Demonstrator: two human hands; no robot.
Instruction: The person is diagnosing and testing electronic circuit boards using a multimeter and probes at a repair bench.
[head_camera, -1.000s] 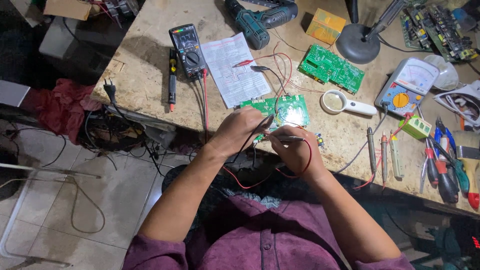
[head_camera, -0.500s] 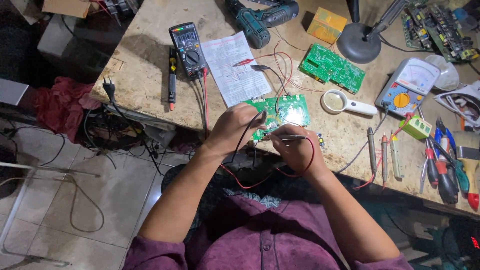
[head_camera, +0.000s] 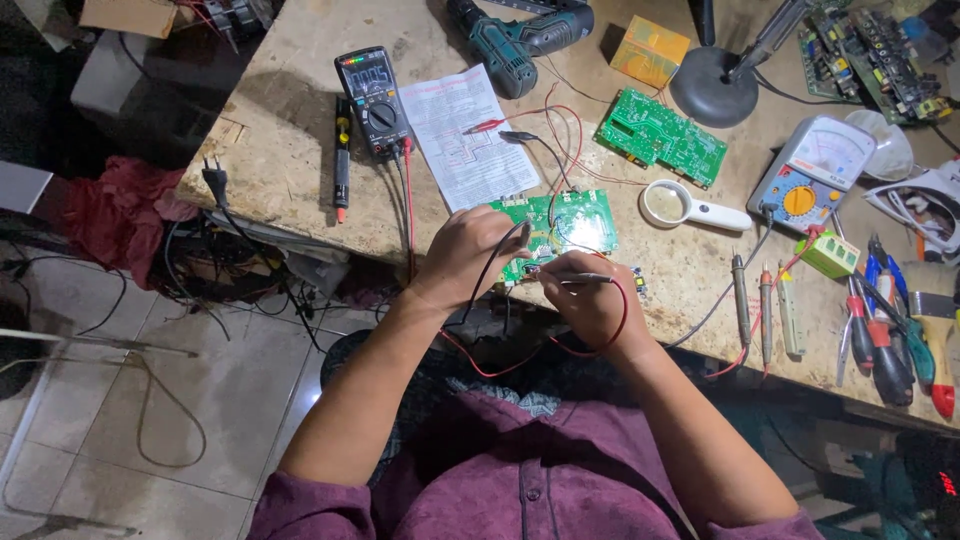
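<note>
A green circuit board (head_camera: 570, 222) lies at the near edge of the workbench (head_camera: 290, 160). My left hand (head_camera: 468, 250) holds a black test probe against the board's near left corner. My right hand (head_camera: 588, 295) grips a red test probe, its tip touching the board's near edge. Red and black leads run from the probes back to a black digital multimeter (head_camera: 372, 98) at the far left, next to a printed paper sheet (head_camera: 468, 132).
A second green board (head_camera: 660, 137), a magnifying glass (head_camera: 690, 206), an analog meter (head_camera: 818, 172), a cordless drill (head_camera: 515, 35) and a yellow box (head_camera: 650, 52) lie farther back. Screwdrivers and pliers (head_camera: 885, 335) crowd the right. Cables and red cloth (head_camera: 115, 205) sit on the floor at the left.
My two hands have drawn slightly closer together over the board's near edge. Nothing else has moved.
</note>
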